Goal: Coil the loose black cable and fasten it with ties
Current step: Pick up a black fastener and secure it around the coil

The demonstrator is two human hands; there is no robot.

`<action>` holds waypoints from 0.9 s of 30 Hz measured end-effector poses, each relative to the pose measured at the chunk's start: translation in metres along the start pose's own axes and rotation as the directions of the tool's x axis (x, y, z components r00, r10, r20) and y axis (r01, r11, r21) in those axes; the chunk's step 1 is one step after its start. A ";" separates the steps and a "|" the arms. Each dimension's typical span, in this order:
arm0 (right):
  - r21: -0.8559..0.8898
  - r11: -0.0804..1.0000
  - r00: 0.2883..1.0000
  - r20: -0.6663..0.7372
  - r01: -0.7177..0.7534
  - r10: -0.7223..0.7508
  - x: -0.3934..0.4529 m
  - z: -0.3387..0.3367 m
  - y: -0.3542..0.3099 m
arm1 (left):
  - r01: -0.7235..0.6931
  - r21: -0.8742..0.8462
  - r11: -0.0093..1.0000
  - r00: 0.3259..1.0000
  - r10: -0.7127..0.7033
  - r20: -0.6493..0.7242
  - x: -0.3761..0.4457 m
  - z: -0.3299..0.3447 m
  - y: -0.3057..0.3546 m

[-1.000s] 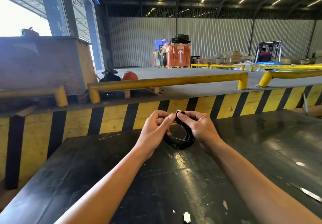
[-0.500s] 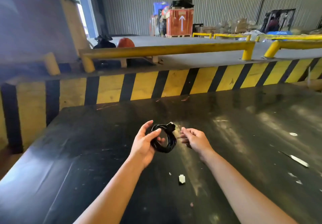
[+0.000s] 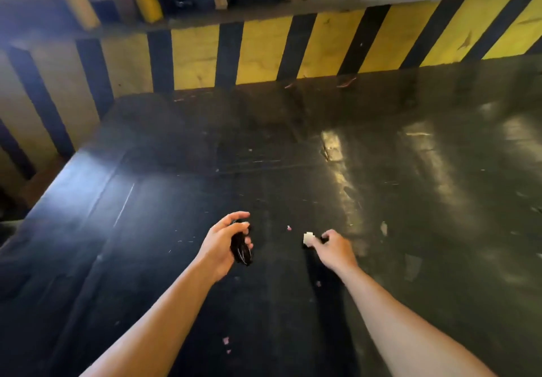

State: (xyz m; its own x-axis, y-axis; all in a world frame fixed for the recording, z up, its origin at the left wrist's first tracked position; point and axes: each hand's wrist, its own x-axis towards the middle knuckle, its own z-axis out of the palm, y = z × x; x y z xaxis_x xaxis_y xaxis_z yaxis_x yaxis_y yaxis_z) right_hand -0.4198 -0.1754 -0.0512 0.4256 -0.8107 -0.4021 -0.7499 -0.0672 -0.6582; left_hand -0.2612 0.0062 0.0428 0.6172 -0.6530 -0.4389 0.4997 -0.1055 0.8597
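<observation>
The left hand [image 3: 224,243] is gripping the coiled black cable [image 3: 241,247] just above the dark worktable's [image 3: 410,200] near middle; the right hand [image 3: 334,247] is pinching a small white piece [image 3: 308,238]. Light and springy, the coil probably needs holding across its gathered loops.

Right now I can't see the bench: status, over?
Left hand grips the coiled black cable. Right hand pinches a small white piece. Nothing in the way.

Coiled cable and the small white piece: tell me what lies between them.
Head view: only bare dark tabletop and a tiny pink scrap separate coiled cable from white piece.
</observation>
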 end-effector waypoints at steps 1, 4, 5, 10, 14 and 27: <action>-0.025 1.000 1.000 0.012 0.002 -0.002 0.003 0.003 -0.007 | 0.001 0.022 1.000 1.000 -0.001 -0.023 0.000 0.001 -0.002; -0.099 0.994 0.998 0.043 -0.037 0.041 0.009 0.007 -0.024 | -0.009 0.126 0.992 0.997 0.018 -0.068 0.002 0.005 -0.005; -0.115 0.991 0.996 0.049 -0.065 0.071 0.008 0.005 -0.029 | -0.019 0.161 0.987 0.998 0.030 -0.064 0.003 0.007 -0.004; 0.353 0.930 0.975 0.221 -0.100 0.021 0.015 -0.012 -0.055 | -0.102 0.379 0.920 0.993 0.115 -0.011 0.007 0.024 0.018; 0.682 0.723 0.954 0.128 0.114 -0.272 0.002 -0.073 -0.123 | -0.181 0.403 0.897 0.983 0.169 0.066 0.013 0.061 0.059; 0.426 0.481 0.624 -0.317 0.766 -0.714 -0.056 -0.236 -0.233 | -0.688 0.203 0.696 0.697 0.557 0.452 -0.005 0.172 0.191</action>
State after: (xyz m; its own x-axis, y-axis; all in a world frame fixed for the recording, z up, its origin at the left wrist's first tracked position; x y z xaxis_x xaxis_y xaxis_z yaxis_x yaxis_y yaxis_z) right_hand -0.3883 -0.2517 0.2747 0.6403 -0.6427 0.4206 0.1813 -0.4057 -0.8958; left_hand -0.2737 -0.1395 0.2542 0.4336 -0.8527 0.2913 -0.2000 0.2242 0.9538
